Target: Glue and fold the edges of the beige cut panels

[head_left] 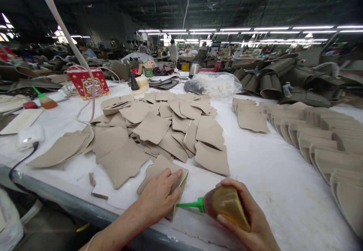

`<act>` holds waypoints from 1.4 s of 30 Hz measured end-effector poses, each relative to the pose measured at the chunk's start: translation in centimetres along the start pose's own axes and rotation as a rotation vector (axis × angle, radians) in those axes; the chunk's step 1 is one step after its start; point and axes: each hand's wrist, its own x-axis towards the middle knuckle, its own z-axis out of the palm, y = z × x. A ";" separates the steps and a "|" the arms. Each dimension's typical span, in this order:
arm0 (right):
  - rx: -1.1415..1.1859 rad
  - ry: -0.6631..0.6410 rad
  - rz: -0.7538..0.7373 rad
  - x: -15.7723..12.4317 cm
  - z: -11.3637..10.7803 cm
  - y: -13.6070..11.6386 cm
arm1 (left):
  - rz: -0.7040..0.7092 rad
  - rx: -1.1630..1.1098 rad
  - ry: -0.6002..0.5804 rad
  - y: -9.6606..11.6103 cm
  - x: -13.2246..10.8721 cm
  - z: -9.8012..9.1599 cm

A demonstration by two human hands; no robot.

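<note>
Beige piece (161, 166) under left hand (159, 194); amber bottle (227, 205) in right hand (253, 217).

Dk ceiling (255, 1) w/ strip lts (235, 29)

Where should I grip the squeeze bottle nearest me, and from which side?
Probably best: grip the squeeze bottle around its broad body from the right, as the right hand does. It's tipped sideways, its thin green nozzle pointing left toward the left hand.
</note>
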 end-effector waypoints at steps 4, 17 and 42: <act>0.011 -0.086 -0.055 0.3 -0.3 0.3 | -0.004 -0.006 -0.010 0.2 0.1 -0.1; -0.123 -0.012 -0.145 1.7 -1.1 0.9 | -0.011 -0.074 -0.022 -0.4 0.6 -0.1; 0.521 0.093 0.269 2.5 -1.0 0.8 | 0.017 -0.210 0.013 -0.8 0.3 -0.5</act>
